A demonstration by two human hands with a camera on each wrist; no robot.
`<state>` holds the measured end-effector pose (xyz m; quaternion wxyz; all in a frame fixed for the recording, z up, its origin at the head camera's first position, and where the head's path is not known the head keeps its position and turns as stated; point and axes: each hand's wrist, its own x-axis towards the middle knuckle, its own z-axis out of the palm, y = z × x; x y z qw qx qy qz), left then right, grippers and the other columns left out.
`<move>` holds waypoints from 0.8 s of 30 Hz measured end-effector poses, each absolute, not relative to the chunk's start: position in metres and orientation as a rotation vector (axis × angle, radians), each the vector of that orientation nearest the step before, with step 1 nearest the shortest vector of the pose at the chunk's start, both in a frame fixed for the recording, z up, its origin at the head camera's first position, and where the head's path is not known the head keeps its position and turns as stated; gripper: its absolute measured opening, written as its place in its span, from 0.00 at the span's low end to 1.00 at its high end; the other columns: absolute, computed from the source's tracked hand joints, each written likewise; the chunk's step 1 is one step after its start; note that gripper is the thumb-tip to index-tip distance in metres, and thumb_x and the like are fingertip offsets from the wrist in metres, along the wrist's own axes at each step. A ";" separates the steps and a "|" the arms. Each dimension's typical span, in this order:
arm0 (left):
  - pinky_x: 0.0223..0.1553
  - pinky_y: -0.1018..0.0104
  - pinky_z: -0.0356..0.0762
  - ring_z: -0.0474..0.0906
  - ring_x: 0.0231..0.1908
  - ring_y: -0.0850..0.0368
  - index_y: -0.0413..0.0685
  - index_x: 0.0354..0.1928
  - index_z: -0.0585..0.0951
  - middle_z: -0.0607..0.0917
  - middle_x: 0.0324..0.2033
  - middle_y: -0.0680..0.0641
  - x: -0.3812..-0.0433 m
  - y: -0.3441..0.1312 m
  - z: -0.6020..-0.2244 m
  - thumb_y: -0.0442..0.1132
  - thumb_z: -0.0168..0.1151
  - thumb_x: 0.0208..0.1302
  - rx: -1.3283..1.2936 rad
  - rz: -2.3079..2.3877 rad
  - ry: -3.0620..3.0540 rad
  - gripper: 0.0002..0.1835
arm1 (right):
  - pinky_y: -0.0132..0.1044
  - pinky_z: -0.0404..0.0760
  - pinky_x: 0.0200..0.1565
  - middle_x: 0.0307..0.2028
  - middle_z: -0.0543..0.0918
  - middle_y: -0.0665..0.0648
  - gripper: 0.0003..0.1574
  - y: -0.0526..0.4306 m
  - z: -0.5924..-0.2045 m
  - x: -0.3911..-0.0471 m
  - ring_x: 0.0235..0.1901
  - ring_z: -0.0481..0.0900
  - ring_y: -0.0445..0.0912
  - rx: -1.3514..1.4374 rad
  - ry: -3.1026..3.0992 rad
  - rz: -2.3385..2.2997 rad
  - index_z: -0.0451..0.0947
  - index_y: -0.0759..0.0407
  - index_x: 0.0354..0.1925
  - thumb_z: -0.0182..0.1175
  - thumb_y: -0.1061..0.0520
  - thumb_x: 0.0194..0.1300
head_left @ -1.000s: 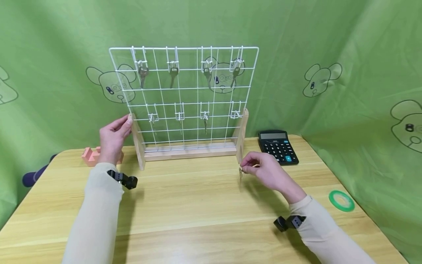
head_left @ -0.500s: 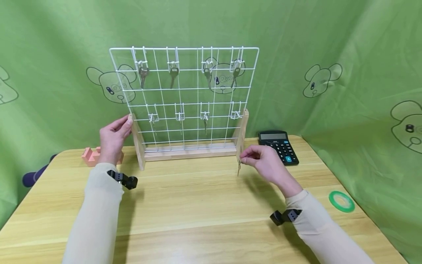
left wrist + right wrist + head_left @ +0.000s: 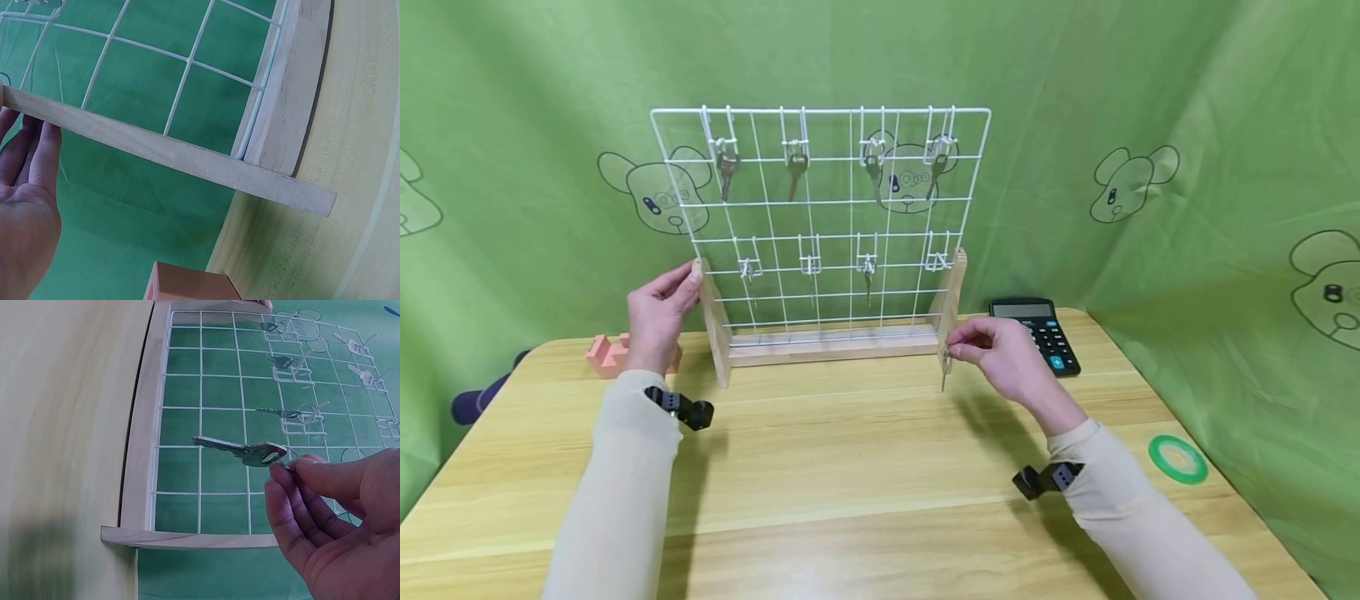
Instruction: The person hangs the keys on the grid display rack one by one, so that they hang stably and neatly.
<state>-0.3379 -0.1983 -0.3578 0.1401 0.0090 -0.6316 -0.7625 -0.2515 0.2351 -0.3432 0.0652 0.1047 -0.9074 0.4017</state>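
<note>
A white wire grid rack [image 3: 820, 109] stands upright in a wooden base at the back of the table. My left hand [image 3: 655, 317] pinches the top of its left wooden post [image 3: 156, 149] between thumb and fingers. My right hand [image 3: 350, 512] pinches a small ring, and a silver key [image 3: 237, 449] dangles from it in front of the right wooden post [image 3: 951, 296]. Several keys hang along the upper row of hooks. On the lower row, keys hang from the three left hooks, with a white hook [image 3: 937, 260] at the far right.
A black calculator [image 3: 1052, 337] lies right of the rack, partly behind my right hand. A green tape roll [image 3: 1177, 458] is near the table's right edge. Pink blocks [image 3: 602, 357] sit behind my left wrist. Green cloth [image 3: 1045, 83] hangs close behind the rack.
My right hand has risen a little and moved slightly toward the rack with the dangling key. The left hand has stayed on the post.
</note>
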 end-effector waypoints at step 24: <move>0.53 0.72 0.78 0.78 0.54 0.54 0.41 0.61 0.77 0.79 0.57 0.40 -0.338 -0.198 -0.359 0.43 0.72 0.59 0.032 -2.209 -1.817 0.29 | 0.38 0.82 0.38 0.38 0.84 0.57 0.05 0.230 -0.320 -0.266 0.38 0.80 0.49 0.268 -2.607 1.248 0.82 0.60 0.42 0.63 0.63 0.67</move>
